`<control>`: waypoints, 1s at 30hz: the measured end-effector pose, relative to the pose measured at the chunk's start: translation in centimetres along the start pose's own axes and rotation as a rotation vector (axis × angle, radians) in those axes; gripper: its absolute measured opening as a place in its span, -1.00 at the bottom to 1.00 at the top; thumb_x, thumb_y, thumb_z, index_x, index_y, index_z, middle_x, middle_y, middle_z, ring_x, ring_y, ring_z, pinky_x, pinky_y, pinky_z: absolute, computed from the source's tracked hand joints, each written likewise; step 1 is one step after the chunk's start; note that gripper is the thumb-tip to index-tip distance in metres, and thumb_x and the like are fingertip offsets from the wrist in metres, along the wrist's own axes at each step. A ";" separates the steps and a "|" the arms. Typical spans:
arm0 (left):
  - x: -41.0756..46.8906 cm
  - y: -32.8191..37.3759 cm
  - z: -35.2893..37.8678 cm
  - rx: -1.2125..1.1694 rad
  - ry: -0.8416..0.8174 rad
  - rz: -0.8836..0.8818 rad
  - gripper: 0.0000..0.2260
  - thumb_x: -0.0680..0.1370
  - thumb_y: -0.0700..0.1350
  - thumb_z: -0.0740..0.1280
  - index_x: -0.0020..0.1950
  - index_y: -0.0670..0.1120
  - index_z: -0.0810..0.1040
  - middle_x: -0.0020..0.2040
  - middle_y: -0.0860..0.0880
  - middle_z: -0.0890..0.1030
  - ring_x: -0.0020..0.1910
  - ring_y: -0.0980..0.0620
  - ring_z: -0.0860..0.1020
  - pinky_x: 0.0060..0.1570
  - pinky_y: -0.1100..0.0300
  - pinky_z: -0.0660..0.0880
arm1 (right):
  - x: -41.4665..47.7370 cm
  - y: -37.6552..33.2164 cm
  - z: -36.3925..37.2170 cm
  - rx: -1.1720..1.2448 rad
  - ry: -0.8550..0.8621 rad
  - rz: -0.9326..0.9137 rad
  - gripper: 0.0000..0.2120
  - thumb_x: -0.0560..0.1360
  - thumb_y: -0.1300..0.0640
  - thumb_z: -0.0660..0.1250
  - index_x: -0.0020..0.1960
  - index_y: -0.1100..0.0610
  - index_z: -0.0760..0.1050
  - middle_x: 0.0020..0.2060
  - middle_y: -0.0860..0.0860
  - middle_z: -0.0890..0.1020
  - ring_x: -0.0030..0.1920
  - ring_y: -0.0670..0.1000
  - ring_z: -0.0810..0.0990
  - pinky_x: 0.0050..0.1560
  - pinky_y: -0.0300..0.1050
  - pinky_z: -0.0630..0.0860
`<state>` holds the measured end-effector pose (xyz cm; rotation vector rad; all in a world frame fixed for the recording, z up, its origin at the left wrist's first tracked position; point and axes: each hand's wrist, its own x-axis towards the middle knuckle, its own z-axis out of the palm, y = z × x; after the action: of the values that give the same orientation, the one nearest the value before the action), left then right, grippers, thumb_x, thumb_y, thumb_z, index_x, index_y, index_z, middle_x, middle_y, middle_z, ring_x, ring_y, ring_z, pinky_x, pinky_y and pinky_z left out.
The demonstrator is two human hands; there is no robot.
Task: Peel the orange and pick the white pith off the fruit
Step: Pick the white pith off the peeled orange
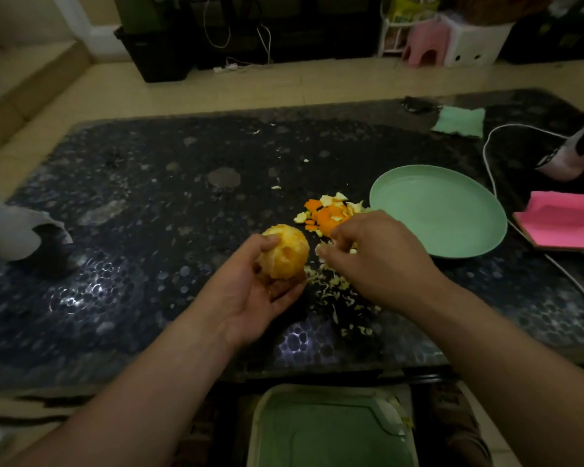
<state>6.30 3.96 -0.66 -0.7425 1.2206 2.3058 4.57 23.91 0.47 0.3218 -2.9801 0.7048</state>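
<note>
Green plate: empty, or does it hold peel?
Empty. The plate shows bare green inside; the peel scraps lie on the table beside it.

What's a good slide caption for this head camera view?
Left hand grips the peeled orange; right hand hangs over pith scraps, near a peel pile and green plate.

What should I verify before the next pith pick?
1. Grip on the orange: ok, the left hand holds it, thumb and fingers curled round.
2. Peel removed: ok on the side in view; the peel pile lies on the table.
3. Pith remaining on the fruit: cannot tell, too blurred.
4. The right hand free: cannot tell; its curled fingers over the pith scraps hide what they hold.
5. Landing spot: ok, the plate has nothing on it.
</note>
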 end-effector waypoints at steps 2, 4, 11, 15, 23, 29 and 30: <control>0.1 0.0 0.2 0.017 0.001 0.020 -0.56 0.53 0.00 0.45 0.38 -0.11 0.60 0.26 -0.17 0.70 0.12 -0.14 0.68 0.11 0.00 0.65 | 0.1 0.0 0.0 0.045 0.002 0.007 -0.87 0.54 -0.02 0.41 -0.02 0.01 0.68 0.17 -0.01 0.70 0.26 0.06 0.56 0.27 0.06 0.51; 0.0 -0.2 0.5 0.016 0.003 0.034 -0.62 0.57 -0.04 0.44 0.36 -0.11 0.62 0.26 -0.18 0.70 0.17 -0.15 0.68 0.20 -0.01 0.64 | 0.0 -0.1 0.0 0.063 -0.149 -0.004 -0.42 0.51 -0.02 0.45 0.51 -0.06 0.47 0.47 -0.05 0.51 0.48 0.05 0.43 0.46 0.09 0.41; -0.5 -0.3 1.1 -0.054 -0.057 -0.015 -0.59 0.57 -0.12 0.41 0.39 -0.24 0.57 0.31 -0.30 0.65 0.17 -0.22 0.70 0.17 -0.14 0.67 | 0.0 -0.2 0.4 0.486 -0.147 -0.004 -0.55 0.56 -0.09 0.50 0.41 -0.18 0.49 0.17 -0.19 0.64 0.15 -0.21 0.63 0.13 -0.20 0.61; -0.7 -0.1 0.9 0.039 -0.061 -0.062 -0.53 0.53 -0.02 0.46 0.37 -0.23 0.56 0.33 -0.33 0.63 0.22 -0.30 0.68 0.03 -0.12 0.71 | 0.5 0.1 0.0 0.607 -0.078 0.012 -0.72 0.61 0.00 0.46 0.31 -0.11 0.59 0.07 -0.14 0.71 0.08 -0.19 0.68 0.17 -0.11 0.64; -0.7 0.3 0.9 -0.125 -0.183 0.014 -0.51 0.54 -0.08 0.45 0.45 -0.20 0.55 0.40 -0.29 0.60 0.37 -0.24 0.60 0.16 -0.07 0.67 | -0.8 -0.7 -1.7 0.586 0.146 -0.026 -0.95 0.59 0.07 0.47 -0.01 -0.07 0.63 -0.18 -0.19 0.68 -0.16 -0.18 0.65 -0.17 -0.38 0.50; -0.6 0.6 0.8 -0.095 -0.234 0.075 -0.48 0.56 -0.12 0.43 0.50 -0.23 0.49 0.41 -0.27 0.59 0.42 -0.20 0.57 0.41 -0.11 0.53 | -2.1 -1.8 -1.7 0.535 0.126 -0.110 -0.91 0.56 0.10 0.52 0.03 -0.05 0.64 -0.21 -0.15 0.67 -0.17 -0.14 0.66 -0.20 -0.33 0.54; -0.7 0.6 0.8 -0.069 -0.238 0.087 -0.51 0.58 -0.12 0.41 0.49 -0.23 0.50 0.40 -0.26 0.61 0.42 -0.20 0.57 0.45 -0.11 0.50 | -2.2 -2.0 -1.6 0.500 0.137 -0.122 -0.90 0.56 0.09 0.51 0.04 -0.05 0.64 -0.20 -0.16 0.67 -0.15 -0.15 0.66 -0.19 -0.33 0.55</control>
<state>6.29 4.28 0.54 -0.4284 1.0904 2.4352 7.14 23.31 2.48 0.4515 -2.5916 1.3873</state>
